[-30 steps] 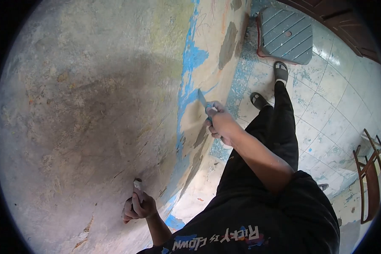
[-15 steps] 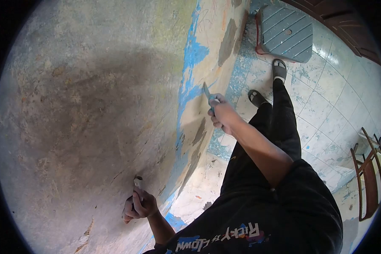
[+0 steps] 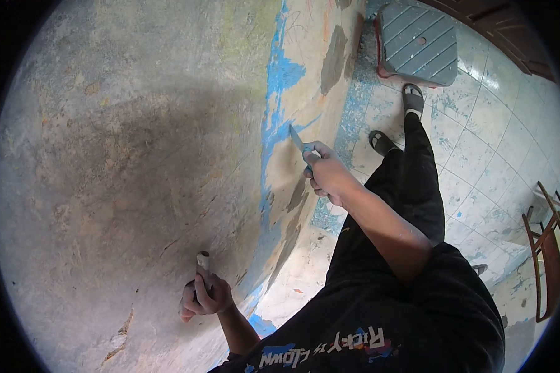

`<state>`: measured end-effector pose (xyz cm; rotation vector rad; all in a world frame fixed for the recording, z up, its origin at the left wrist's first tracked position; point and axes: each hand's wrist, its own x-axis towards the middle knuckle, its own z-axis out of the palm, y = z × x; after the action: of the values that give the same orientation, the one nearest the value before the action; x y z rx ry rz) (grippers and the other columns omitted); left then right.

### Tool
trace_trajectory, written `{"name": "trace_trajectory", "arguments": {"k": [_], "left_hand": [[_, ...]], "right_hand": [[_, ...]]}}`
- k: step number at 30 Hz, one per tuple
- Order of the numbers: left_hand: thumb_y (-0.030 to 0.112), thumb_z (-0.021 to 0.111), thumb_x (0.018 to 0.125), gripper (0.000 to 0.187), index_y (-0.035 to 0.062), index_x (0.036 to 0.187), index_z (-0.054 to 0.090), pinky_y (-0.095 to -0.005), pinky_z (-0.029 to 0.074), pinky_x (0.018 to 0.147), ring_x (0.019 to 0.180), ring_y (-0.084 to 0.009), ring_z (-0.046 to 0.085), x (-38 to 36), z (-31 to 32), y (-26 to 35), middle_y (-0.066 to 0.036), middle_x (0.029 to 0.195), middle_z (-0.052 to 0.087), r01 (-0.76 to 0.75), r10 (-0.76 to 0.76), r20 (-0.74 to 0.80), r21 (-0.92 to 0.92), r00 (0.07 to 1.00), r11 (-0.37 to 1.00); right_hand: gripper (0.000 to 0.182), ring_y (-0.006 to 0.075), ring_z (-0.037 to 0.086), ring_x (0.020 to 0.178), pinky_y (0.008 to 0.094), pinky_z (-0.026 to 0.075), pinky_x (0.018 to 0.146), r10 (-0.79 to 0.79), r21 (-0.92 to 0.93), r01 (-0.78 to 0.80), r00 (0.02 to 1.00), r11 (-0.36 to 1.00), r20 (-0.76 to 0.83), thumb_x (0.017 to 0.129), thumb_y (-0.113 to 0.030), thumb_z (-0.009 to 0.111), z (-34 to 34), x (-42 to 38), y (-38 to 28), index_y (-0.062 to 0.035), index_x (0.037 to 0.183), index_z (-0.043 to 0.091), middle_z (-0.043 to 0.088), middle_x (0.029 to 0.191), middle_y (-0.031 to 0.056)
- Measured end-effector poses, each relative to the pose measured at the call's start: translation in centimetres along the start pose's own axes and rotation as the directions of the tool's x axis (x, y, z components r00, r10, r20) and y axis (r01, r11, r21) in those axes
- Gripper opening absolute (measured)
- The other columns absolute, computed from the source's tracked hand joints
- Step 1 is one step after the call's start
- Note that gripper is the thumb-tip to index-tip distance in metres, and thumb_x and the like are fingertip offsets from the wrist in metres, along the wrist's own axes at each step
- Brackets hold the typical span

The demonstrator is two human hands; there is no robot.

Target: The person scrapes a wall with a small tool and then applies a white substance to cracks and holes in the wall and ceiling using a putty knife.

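Observation:
My right hand [image 3: 328, 171] is closed around the teal handle of a scraper [image 3: 297, 138]. The blade, seen nearly edge-on, has its tip at the blue paint patch [image 3: 281, 74] along the wall's corner. Lower left, my left hand [image 3: 206, 295] grips a short, pale grey cylindrical object [image 3: 203, 262] whose kind I cannot tell. This hand is close to the broad grey wall [image 3: 137, 168], which has worn, rough plaster and a shadow across it.
A grey plastic step stool [image 3: 420, 46] stands on the tiled floor [image 3: 466, 143] beyond my sandalled feet [image 3: 412, 99]. Paint flakes litter the tiles near the wall base. A brown wooden chair [image 3: 549, 267] is at the right, and a dark wooden panel [image 3: 510, 34] at the upper right.
The scraper tip has shifted slightly left and down, onto the blue paint. My left hand's object has tilted a little and moved slightly up. The view has shifted slightly.

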<state>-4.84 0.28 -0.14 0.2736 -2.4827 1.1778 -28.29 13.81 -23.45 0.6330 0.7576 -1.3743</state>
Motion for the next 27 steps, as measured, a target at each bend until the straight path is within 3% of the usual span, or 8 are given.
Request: {"name": "trace_trajectory", "arguments": {"k": [6, 12, 15, 18, 21, 24, 27], "left_hand": [[0.012, 0.081, 0.075, 0.025, 0.0213, 0.095, 0.070, -0.0406, 0.026, 0.078, 0.082, -0.0190, 0.049, 0.6, 0.1, 0.5, 0.002, 0.086, 0.056, 0.035, -0.035, -0.011, -0.029, 0.999, 0.999], [0.016, 0.080, 0.076, 0.023, 0.0221, 0.096, 0.070, -0.0408, 0.026, 0.078, 0.082, -0.0189, 0.049, 0.1, 0.3, 0.2, 0.003, 0.088, 0.057, 0.034, -0.035, -0.018, -0.027, 0.999, 0.999], [0.022, 0.080, 0.084, 0.021, 0.0159, 0.102, 0.072, -0.0402, 0.032, 0.076, 0.083, -0.0202, 0.053, 0.1, -0.1, 0.1, 0.000, 0.093, 0.062, -0.024, 0.024, -0.014, -0.001, 1.000, 1.000], [0.023, 0.080, 0.084, 0.021, 0.0149, 0.102, 0.072, -0.0401, 0.032, 0.075, 0.083, -0.0200, 0.053, 0.3, 0.2, 0.3, -0.001, 0.093, 0.062, -0.029, 0.028, -0.035, -0.008, 0.999, 1.000], [0.018, 0.082, 0.077, 0.026, 0.0209, 0.099, 0.070, -0.0405, 0.026, 0.078, 0.080, -0.0189, 0.049, 0.3, 0.2, 0.2, 0.001, 0.090, 0.058, -0.003, 0.002, -0.043, -0.026, 0.999, 1.000], [0.016, 0.082, 0.078, 0.026, 0.0197, 0.100, 0.069, -0.0407, 0.027, 0.078, 0.081, -0.0190, 0.051, -0.5, 0.5, 0.3, 0.000, 0.090, 0.058, 0.047, -0.054, -0.057, -0.113, 0.997, 0.992], [0.015, 0.081, 0.079, 0.025, 0.0186, 0.100, 0.068, -0.0407, 0.029, 0.078, 0.081, -0.0193, 0.052, 0.0, 0.4, 0.3, 0.000, 0.091, 0.059, 0.018, -0.022, -0.059, -0.068, 0.998, 0.998]], "right_hand": [[0.017, 0.0071, 0.033, 0.047, 0.0255, 0.026, 0.041, -0.023, 0.021, 0.022, 0.999, 1.000, 0.033, 0.105, -0.026, 0.046, 0.2, 0.1, 0.2, -0.0176, 0.119, 0.051, 0.048, 0.075, 0.0018], [0.017, 0.0093, 0.036, 0.049, 0.0266, 0.028, 0.042, -0.100, -0.071, 0.096, 0.993, 0.993, -0.064, 0.105, -0.025, 0.046, 0.1, 1.8, 2.0, -0.0153, 0.118, 0.053, 0.048, 0.073, 0.0023], [0.018, 0.0097, 0.036, 0.048, 0.0274, 0.028, 0.041, -0.155, -0.099, 0.143, 0.979, 0.985, -0.134, 0.105, -0.024, 0.047, 0.0, 3.7, 1.1, -0.0144, 0.119, 0.052, 0.049, 0.071, 0.0020], [0.018, 0.0093, 0.036, 0.048, 0.0272, 0.028, 0.041, -0.148, -0.125, 0.139, 0.987, 0.982, -0.065, 0.105, -0.024, 0.047, 0.9, 1.6, 1.9, -0.0144, 0.119, 0.052, 0.048, 0.070, 0.0012], [0.019, 0.0088, 0.036, 0.048, 0.0271, 0.028, 0.041, -0.232, -0.173, 0.210, 0.966, 0.962, -0.117, 0.105, -0.025, 0.047, -0.3, 3.6, 1.7, -0.0155, 0.121, 0.052, 0.048, 0.070, 0.0008], [0.021, 0.0085, 0.036, 0.047, 0.0269, 0.028, 0.041, -0.151, -0.124, 0.144, 0.987, 0.982, -0.050, 0.105, -0.026, 0.048, 0.1, 2.5, 1.7, -0.0165, 0.124, 0.052, 0.048, 0.071, 0.0013], [0.023, 0.0081, 0.036, 0.046, 0.0268, 0.028, 0.040, -0.192, -0.189, 0.176, 0.979, 0.966, -0.072, 0.105, -0.026, 0.047, 0.0, 2.5, 2.0, -0.0169, 0.126, 0.052, 0.048, 0.071, 0.0018]]}}
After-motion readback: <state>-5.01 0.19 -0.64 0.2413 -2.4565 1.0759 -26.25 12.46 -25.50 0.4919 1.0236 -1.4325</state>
